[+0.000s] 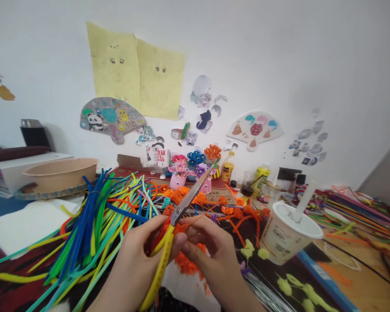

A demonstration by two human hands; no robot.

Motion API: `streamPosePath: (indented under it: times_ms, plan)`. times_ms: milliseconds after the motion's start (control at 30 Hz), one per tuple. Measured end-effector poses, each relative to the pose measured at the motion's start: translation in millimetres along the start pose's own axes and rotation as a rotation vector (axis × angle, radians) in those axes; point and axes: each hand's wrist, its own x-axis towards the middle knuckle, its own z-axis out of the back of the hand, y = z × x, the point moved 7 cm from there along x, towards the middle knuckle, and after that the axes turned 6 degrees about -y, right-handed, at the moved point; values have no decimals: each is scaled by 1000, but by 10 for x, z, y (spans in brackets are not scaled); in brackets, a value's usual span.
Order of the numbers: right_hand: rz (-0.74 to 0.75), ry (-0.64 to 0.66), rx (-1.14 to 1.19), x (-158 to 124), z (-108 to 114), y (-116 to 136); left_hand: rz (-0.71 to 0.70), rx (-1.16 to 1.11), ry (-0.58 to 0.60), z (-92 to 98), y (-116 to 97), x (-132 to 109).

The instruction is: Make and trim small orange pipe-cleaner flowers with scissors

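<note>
A pair of scissors with yellow handles rests in my left hand, its metal blades pointing up and away. The fingers of that hand are closed around it, and its thumb touches an orange fuzzy piece. My right hand pinches the same orange piece, which looks like pipe cleaner; its exact shape is partly hidden by the fingers. Below both hands, orange fluff clippings lie on white paper. Several orange pipe-cleaner flowers are just beyond the hands.
Bundled blue and green pipe cleaners spread at the left. A lidded cup with a straw stands at the right, near pale yellow fuzzy pieces. Pots of pipe-cleaner flowers and a juice bottle stand against the wall.
</note>
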Motion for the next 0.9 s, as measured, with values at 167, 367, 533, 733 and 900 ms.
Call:
streamPosePath:
  times_ms: [167,367,533,733,900]
  plan:
    - [127,-52,-82,-27,29,64,-111,105,-35,39,-32,4]
    - [92,-78,-25,-25,42,35,-146,215,-4,-20,-81,0]
    - [105,-127,-94,-18,74,76,-157,283,8,-83,-113,-34]
    - [180,-277,-174,-16,191,159,-214,298,-44,19,-123,-58]
    - [226,-364,-207,20,323,194,-195,408,-15,99,37,-58]
